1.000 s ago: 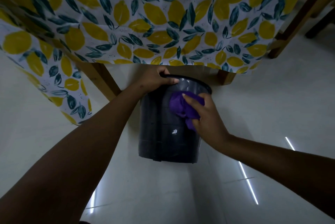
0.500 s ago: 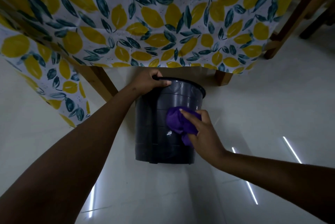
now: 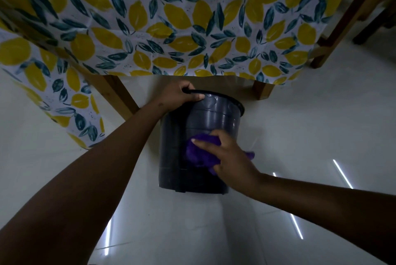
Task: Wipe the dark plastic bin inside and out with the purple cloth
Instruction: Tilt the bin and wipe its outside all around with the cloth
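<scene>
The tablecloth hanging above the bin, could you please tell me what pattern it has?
Yellow lemons with dark teal leaves on white, on the tablecloth, clearest in the head view.

Glossy white tile floor (image 3: 300, 136) w/ dark bin (image 3: 205, 119), wooden table legs (image 3: 120, 95).

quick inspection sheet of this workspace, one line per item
surface: pale glossy tiled floor, streaks of light reflected in it
job's things: dark plastic bin upright on the floor; purple cloth pressed on its outer wall, lower half
clutter: nothing seen
grippers: left hand grips the bin's rim, fingers curled over it; right hand holds the cloth flat against the wall
cables: nothing seen
surroundings: wooden table leg behind the bin, lemon-print tablecloth hanging over the edge; more wooden furniture legs at upper right; dim lighting
</scene>
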{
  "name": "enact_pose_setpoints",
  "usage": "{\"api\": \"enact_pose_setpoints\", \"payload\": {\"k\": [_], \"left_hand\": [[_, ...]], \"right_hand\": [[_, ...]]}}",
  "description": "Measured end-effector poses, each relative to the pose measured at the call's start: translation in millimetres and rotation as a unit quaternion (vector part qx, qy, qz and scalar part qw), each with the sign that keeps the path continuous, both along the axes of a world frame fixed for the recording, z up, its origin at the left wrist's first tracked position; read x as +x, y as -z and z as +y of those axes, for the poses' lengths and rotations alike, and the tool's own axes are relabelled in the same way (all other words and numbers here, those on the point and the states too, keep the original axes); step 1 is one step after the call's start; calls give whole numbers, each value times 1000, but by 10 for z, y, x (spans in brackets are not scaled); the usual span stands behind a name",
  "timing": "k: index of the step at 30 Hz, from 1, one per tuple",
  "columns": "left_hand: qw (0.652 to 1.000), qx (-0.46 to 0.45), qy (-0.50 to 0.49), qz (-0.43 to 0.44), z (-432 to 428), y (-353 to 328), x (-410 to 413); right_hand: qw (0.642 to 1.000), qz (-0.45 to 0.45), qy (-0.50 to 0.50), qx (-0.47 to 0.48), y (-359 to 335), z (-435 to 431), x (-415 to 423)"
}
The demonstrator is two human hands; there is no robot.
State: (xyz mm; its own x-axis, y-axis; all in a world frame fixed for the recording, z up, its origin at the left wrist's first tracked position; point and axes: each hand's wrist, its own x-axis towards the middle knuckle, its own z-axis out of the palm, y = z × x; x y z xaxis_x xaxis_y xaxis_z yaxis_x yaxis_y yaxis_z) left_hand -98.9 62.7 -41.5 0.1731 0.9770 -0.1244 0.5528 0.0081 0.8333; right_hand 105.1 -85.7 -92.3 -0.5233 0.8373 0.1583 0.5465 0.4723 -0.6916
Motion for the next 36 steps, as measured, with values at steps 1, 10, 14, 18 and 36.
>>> {"api": "enact_pose_setpoints", "payload": {"k": [1,10,14,18,36], "left_hand": [[1000,0,2,1,1,-6,10],[1000,26,-3,11,10,2,56],[1000,14,3,9,41,13,-2],[1000,11,-2,10,34,16,-58],[999,22,-2,32,14,-41,-35]], "right_hand": [[1000,9,10,6,-25,50,-9],[994,-81,-40,65,-102,-93,2],[977,-128,-136,107,-101,-109,-8],[992,-90,-77,45,-12,46,349],[999,-33,18,17,-103,351,166]]}}
